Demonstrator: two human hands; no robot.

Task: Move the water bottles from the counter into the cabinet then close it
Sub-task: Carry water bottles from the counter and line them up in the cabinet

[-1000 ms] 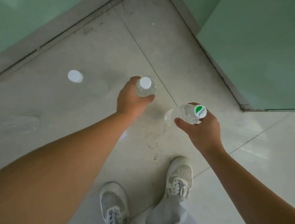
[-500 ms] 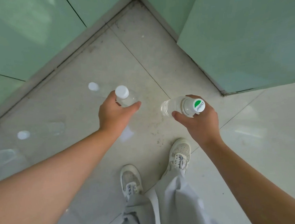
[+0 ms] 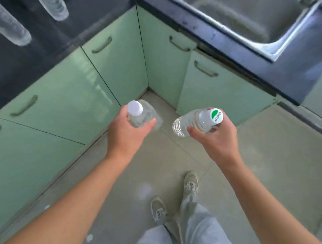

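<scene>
My left hand (image 3: pixel 126 132) grips a clear water bottle with a plain white cap (image 3: pixel 143 114) by its neck. My right hand (image 3: pixel 216 138) holds a second clear bottle (image 3: pixel 193 122), tilted, its white cap marked with green. Both bottles hang over the floor in front of the corner of pale green cabinets (image 3: pixel 61 103). All the cabinet doors in view look shut. Two more clear bottles (image 3: pixel 3 24) stand on the dark counter (image 3: pixel 24 61) at the upper left.
A steel sink (image 3: pixel 244 13) is set in the dark counter at the upper right. Cabinet doors with green handles (image 3: pixel 204 71) line both sides of the corner. My feet in pale shoes (image 3: pixel 190 185) stand on light floor tiles.
The view has tilted up from the floor, bringing the counters, the sink and the cabinet handles into sight. Both hands still hold their bottles in much the same pose.
</scene>
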